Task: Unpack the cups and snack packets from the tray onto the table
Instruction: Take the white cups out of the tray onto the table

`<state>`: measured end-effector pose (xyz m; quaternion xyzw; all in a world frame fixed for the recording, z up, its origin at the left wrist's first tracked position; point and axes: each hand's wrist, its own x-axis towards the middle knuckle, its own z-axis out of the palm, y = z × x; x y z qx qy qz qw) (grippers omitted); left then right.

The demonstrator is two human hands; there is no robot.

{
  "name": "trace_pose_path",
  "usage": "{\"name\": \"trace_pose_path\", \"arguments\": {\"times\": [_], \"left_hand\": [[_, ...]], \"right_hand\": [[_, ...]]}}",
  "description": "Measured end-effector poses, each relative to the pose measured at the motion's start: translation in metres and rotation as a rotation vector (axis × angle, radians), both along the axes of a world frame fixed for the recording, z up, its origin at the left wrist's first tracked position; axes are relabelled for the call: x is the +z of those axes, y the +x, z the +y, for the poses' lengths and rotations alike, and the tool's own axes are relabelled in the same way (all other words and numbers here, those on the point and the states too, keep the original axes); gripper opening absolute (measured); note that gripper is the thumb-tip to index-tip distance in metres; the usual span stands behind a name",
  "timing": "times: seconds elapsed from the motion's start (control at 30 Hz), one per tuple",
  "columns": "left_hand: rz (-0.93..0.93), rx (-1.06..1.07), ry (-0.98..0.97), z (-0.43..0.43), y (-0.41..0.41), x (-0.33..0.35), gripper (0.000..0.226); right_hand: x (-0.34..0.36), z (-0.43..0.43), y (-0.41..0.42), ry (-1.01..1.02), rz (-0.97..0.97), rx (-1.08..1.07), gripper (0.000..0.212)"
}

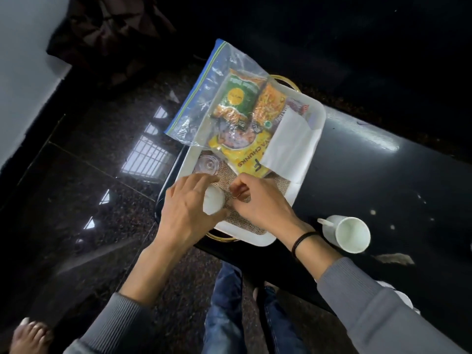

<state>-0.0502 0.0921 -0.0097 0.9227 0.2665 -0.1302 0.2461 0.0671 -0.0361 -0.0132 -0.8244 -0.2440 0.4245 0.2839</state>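
Tray (316,116) on black counter (383,175), zip bag of snack packets (204,80) at far end. Left hand (186,210) curled round white cup (214,203) on tray; right hand (260,203) curled beside it, grip unclear. Second cup (351,235) on counter.

A polished dark speckled floor (84,159) reflects a barred window (148,157). A white wall (23,60) rises at the upper left, with dark patterned cloth (107,24) beside it. Blue jeans (224,310) show below, and a bare foot (30,335) rests on the floor at the lower left corner.

Only "YA CHUNKS", in dark letters upside down on the yellow snack packet (246,155)
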Motion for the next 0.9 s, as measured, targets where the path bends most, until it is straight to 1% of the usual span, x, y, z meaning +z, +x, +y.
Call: {"name": "trace_pose_path", "arguments": {"times": [0.07, 0.13, 0.27, 0.4, 0.47, 0.57, 0.67, 0.77, 0.9], "left_hand": [[0.082, -0.072, -0.018, 0.005, -0.007, -0.008, 0.087], [0.094, -0.128, -0.019, 0.006, -0.010, -0.015, 0.092], [-0.026, -0.134, 0.016, 0.008, -0.010, -0.022, 0.081], [-0.092, -0.105, -0.011, 0.007, -0.005, -0.018, 0.073], [-0.115, -0.055, -0.046, 0.006, 0.000, -0.013, 0.071], [-0.167, 0.070, -0.179, 0.003, 0.010, 0.002, 0.073], [-0.171, 0.247, -0.375, -0.004, 0.022, 0.016, 0.072], [-0.175, 0.404, -0.622, -0.021, 0.040, 0.025, 0.073], [-0.197, 0.478, -0.894, -0.062, 0.065, 0.036, 0.056]], "right_hand": [[-0.005, 0.007, -0.005, -0.019, -0.007, 0.032, 0.020], [-0.008, 0.011, -0.008, -0.034, -0.013, 0.056, 0.020], [-0.014, 0.012, -0.009, -0.048, -0.015, 0.049, 0.020], [-0.012, 0.006, -0.006, -0.041, 0.002, 0.000, 0.021], [-0.005, 0.001, -0.003, -0.022, 0.010, -0.036, 0.021], [0.005, -0.012, 0.002, 0.037, 0.013, -0.129, 0.021], [0.017, -0.033, 0.009, 0.090, 0.029, -0.253, 0.023], [0.027, -0.062, 0.019, 0.164, 0.127, -0.441, 0.032], [0.031, -0.105, 0.028, 0.270, 0.329, -0.674, 0.048]]}}
